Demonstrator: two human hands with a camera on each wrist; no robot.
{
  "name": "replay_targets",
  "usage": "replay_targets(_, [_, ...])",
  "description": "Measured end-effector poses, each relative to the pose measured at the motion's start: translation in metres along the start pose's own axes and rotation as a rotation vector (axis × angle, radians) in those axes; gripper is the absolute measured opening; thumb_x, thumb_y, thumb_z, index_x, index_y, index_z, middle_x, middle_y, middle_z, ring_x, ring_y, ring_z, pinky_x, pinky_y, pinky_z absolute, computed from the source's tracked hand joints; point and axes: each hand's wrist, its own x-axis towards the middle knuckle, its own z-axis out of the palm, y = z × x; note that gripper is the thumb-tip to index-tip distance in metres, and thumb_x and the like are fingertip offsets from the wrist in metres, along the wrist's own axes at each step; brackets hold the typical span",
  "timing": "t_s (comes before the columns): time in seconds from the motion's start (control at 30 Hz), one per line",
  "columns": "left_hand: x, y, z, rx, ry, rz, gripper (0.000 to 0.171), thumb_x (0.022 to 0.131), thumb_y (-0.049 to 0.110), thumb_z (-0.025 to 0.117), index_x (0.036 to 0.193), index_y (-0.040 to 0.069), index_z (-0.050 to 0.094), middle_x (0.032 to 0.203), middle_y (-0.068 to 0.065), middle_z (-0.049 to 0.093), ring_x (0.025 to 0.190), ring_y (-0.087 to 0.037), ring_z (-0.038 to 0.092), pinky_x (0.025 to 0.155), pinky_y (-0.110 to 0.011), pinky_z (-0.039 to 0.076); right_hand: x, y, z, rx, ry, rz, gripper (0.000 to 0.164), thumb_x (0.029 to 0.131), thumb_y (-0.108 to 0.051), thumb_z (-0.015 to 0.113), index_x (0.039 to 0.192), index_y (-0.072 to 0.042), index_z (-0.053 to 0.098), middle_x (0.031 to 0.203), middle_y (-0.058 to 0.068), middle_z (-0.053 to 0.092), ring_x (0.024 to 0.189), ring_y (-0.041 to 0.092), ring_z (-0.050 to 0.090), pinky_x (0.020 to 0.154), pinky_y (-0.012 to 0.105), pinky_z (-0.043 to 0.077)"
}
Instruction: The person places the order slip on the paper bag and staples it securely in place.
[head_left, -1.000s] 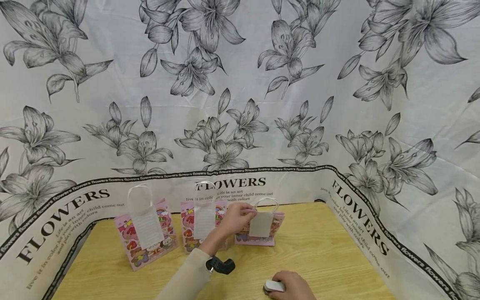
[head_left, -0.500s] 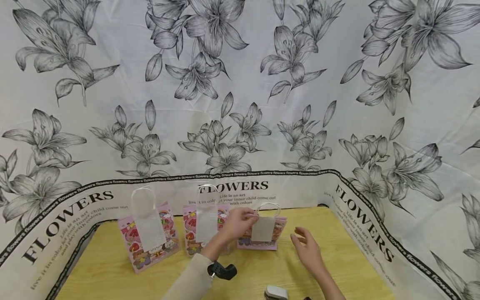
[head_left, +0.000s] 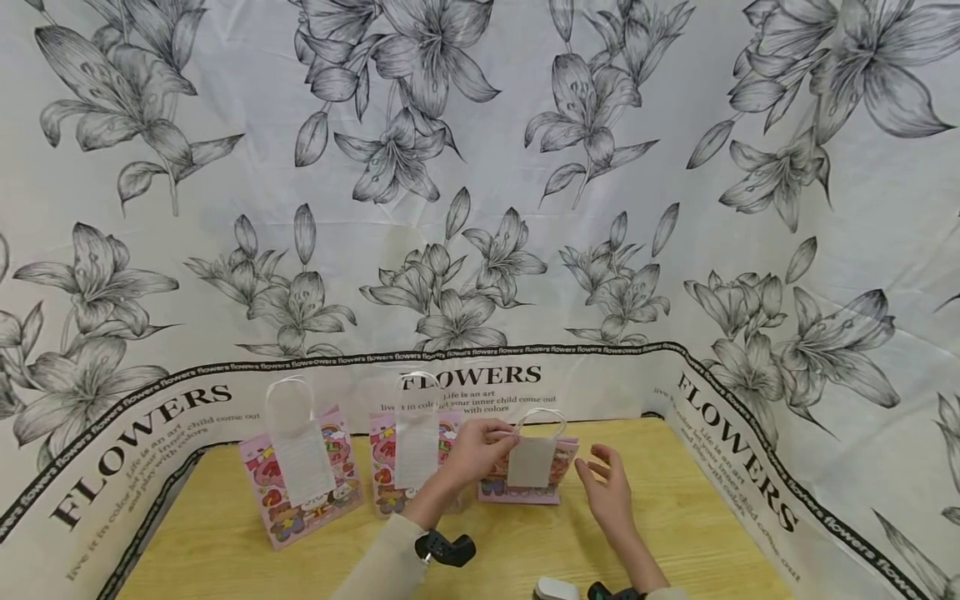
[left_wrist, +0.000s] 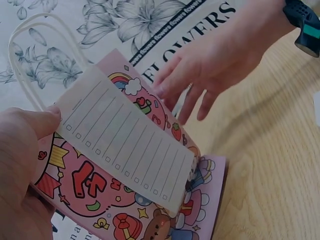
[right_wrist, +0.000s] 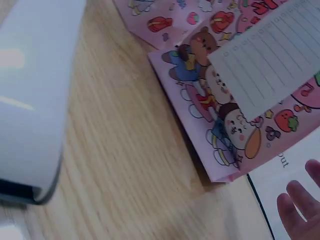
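Observation:
My left hand [head_left: 483, 450] pinches the top edge of a pink cartoon gift bag [head_left: 517, 497], thumb over the corner of a white checklist sheet [left_wrist: 125, 140]. The lined sheet lies flat against the bag's front, below the white handles [left_wrist: 30, 55]. To the right of the bag, my right hand [head_left: 609, 492] hovers with spread, relaxed fingers; nothing is in it. Its fingertips are close to the bag's side edge, and whether they touch cannot be told. A white stapler-like object [head_left: 557, 589] with a dark base lies near the front of the table.
Two more pink cartoon bags, a middle one [head_left: 386, 502] and a left one [head_left: 281, 533], stand along the back of the wooden table [head_left: 690, 517]. Both carry a white sheet in front. A flower-printed cloth [head_left: 600, 379] walls in the back and sides.
My right hand has let go of the white stapler-like object and moved forward to the bag's right side. My left hand keeps its pinch on the bag's top. The view shifted slightly.

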Motion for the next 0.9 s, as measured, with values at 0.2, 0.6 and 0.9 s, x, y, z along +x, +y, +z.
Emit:
replay_targets(0.2, [-0.004,-0.004,0.001,0.007,0.029,0.006,0.018,0.094,0.020,0.067,0.103,0.005,0.073,0.096,-0.004,0.072,0.084,-0.020,0.070,0.063,-0.044,0.056,-0.001,0.003,0.008,0.128,-0.132,-0.021,0.027,0.104,-0.010,0.047,0.124,0.006,0.053,0.120,0.022,0.057,0.105,0.020,0.060,0.083,0.037,0.053])
replay_targets(0.6, [-0.013,-0.001,0.014,0.009,0.174,-0.044,0.033,0.094,0.025,0.068,0.123,0.010,0.063,0.112,-0.005,0.068,0.098,-0.018,0.065,0.075,-0.035,0.055,-0.011,-0.017,0.018,0.096,-0.139,-0.047,0.018,0.100,-0.007,0.055,0.106,0.008,0.063,0.100,0.022,0.066,0.092,0.036,0.064,0.073,0.040,0.055])
replay_targets(0.9, [-0.031,-0.005,0.039,0.170,0.337,-0.187,0.066,0.098,0.028,0.058,0.146,-0.006,0.030,0.140,-0.028,0.041,0.125,-0.042,0.045,0.102,-0.054,0.036,-0.002,0.004,0.018,0.109,-0.089,-0.036,0.025,0.102,-0.014,0.052,0.111,0.008,0.061,0.099,0.023,0.064,0.089,0.032,0.066,0.074,0.044,0.055])
